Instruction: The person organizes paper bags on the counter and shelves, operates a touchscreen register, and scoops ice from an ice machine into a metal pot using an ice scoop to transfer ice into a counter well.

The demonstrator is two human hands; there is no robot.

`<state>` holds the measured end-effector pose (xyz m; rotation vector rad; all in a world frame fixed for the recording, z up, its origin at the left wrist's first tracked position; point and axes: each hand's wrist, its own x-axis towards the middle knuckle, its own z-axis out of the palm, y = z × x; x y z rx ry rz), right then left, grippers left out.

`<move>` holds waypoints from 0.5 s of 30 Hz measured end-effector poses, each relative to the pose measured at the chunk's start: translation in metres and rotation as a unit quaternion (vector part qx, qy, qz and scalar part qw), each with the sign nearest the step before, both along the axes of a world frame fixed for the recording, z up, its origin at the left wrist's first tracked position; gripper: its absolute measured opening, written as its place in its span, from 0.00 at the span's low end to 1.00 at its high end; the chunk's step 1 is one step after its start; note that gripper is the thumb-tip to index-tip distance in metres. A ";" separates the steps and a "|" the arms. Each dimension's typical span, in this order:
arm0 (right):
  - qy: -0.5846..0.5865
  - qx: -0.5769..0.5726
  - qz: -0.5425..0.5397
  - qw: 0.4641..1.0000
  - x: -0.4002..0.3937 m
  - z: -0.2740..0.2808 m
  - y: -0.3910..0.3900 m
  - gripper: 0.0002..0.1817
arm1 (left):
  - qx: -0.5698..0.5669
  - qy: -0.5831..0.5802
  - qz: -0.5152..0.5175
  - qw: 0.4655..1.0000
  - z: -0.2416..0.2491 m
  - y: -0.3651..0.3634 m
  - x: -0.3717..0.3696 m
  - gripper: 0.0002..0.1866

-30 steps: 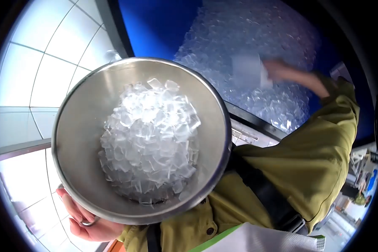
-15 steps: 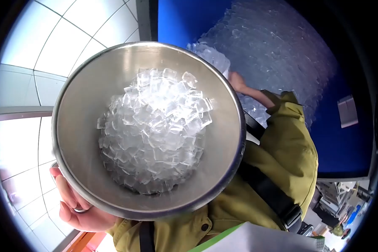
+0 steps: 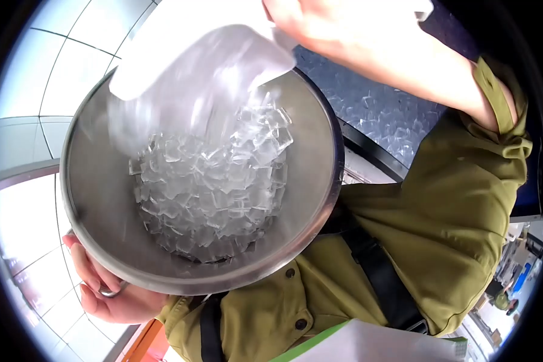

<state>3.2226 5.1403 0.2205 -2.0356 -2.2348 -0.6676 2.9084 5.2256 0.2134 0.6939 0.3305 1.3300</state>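
Observation:
A stainless-steel bucket is tilted so that its mouth faces me, with a heap of clear ice cubes inside. At its lower left rim, the fingers of my left hand are closed around its metal side handle. Above the bucket, my right hand grips a white scoop, tipped over the far rim. Blurred ice is falling from the scoop's lip into the bucket. Glare washes out part of the scoop and of the right hand, and its handle is hidden.
Behind the bucket, to the right, lies a bin's loose ice, with a dark edge in front. White tiled wall stands at left. A cluttered area with a person shows at far right.
My right hand has come up from the ice bin with the scoop and tipped it over the bucket. The bucket has shifted slightly left and up in view, still in my left hand.

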 end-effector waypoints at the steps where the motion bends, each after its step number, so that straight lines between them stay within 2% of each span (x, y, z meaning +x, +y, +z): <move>1: -0.051 -0.004 0.008 0.999 -0.003 0.003 0.000 0.05 | -0.003 -0.002 -0.018 1.000 0.000 0.002 -0.001 0.07; 2: -0.109 -0.007 0.023 0.994 -0.004 0.006 0.005 0.04 | -0.005 -0.009 -0.030 0.999 0.000 0.005 -0.005 0.07; 3: -0.007 -0.015 -0.080 0.997 0.030 -0.019 -0.010 0.08 | -0.003 -0.017 -0.023 1.000 -0.002 0.006 -0.007 0.08; 4: -0.042 -0.041 -0.196 0.979 0.054 -0.037 -0.026 0.08 | -0.002 -0.025 -0.016 1.000 -0.003 0.008 -0.009 0.09; 5: -0.062 -0.133 -0.261 0.954 0.089 -0.066 -0.047 0.12 | 0.003 -0.027 0.004 1.000 -0.004 0.007 -0.007 0.15; 6: -0.025 -0.250 -0.309 0.917 0.115 -0.097 -0.070 0.17 | 0.009 -0.028 0.022 0.999 -0.005 0.007 -0.004 0.22; 7: 0.087 -0.322 -0.370 0.867 0.135 -0.138 -0.092 0.20 | 0.008 -0.034 0.043 0.998 -0.006 0.006 0.000 0.21; 8: 0.106 -0.353 -0.270 0.889 0.161 -0.193 -0.132 0.22 | 0.011 -0.042 0.064 0.997 -0.006 0.005 0.006 0.20; 10: 0.318 -0.458 -0.371 0.743 0.107 -0.208 -0.102 0.24 | 0.004 -0.037 0.104 0.994 -0.004 0.004 0.016 0.14; 11: 0.244 -0.440 -0.344 0.793 0.104 -0.264 -0.093 0.22 | -0.007 -0.024 0.124 0.992 -0.001 0.004 0.018 0.10; 12: 0.249 -0.432 -0.341 0.797 0.098 -0.312 -0.068 0.24 | -0.012 -0.029 0.119 0.992 0.000 0.004 0.018 0.07; 13: 0.274 -0.353 -0.338 0.828 0.090 -0.371 -0.047 0.20 | -0.015 -0.038 0.110 0.993 -0.002 0.004 0.019 0.11; 14: 0.428 -0.197 -0.213 0.856 0.087 -0.432 -0.036 0.19 | 0.019 -0.028 0.050 0.998 -0.003 0.005 0.010 0.12; 15: 0.429 -0.200 -0.226 0.852 0.093 -0.429 -0.027 0.19 | 0.008 -0.033 0.057 0.998 -0.001 0.004 0.014 0.12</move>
